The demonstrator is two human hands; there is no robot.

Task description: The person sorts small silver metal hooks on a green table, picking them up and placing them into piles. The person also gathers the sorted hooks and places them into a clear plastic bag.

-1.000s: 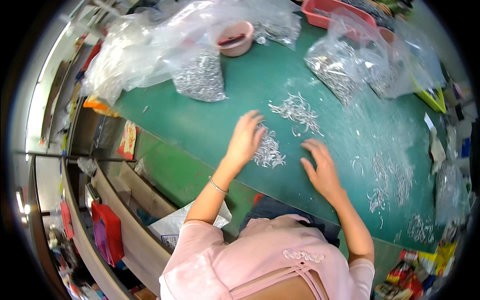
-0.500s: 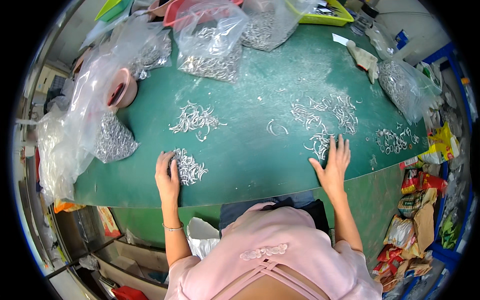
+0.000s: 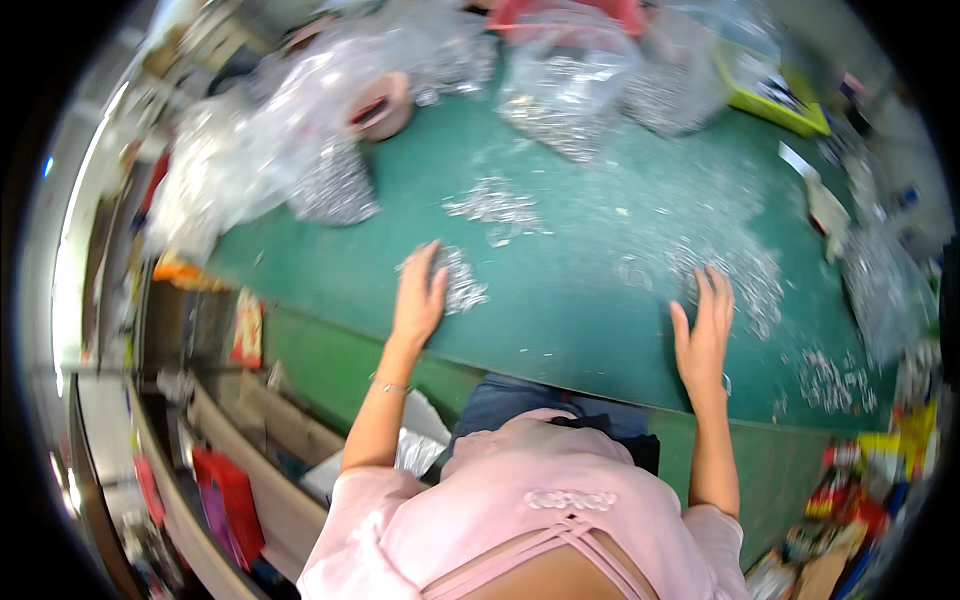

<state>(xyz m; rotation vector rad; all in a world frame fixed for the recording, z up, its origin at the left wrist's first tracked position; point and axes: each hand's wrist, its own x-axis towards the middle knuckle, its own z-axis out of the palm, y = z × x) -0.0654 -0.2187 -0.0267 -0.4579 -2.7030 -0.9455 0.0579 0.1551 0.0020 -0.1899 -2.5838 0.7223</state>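
We see our left hand (image 3: 418, 300) lying flat, fingers spread, on the green tabletop (image 3: 560, 300), touching a silvery pile of small metal parts (image 3: 462, 280) just right of its fingers; our right hand (image 3: 705, 335) rests flat too, holding nothing, farther away.

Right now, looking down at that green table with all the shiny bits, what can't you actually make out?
- The small silvery pieces by the left hand: motion blur in the head view hides their shape.
- The scattered pieces at the right hand: too small and smeared to count.
- The clear bags: glare and crumpled plastic hide the contents.
- The pink bowl: partly covered by a bag.
- The yellow-green tray: blurred near the rim.
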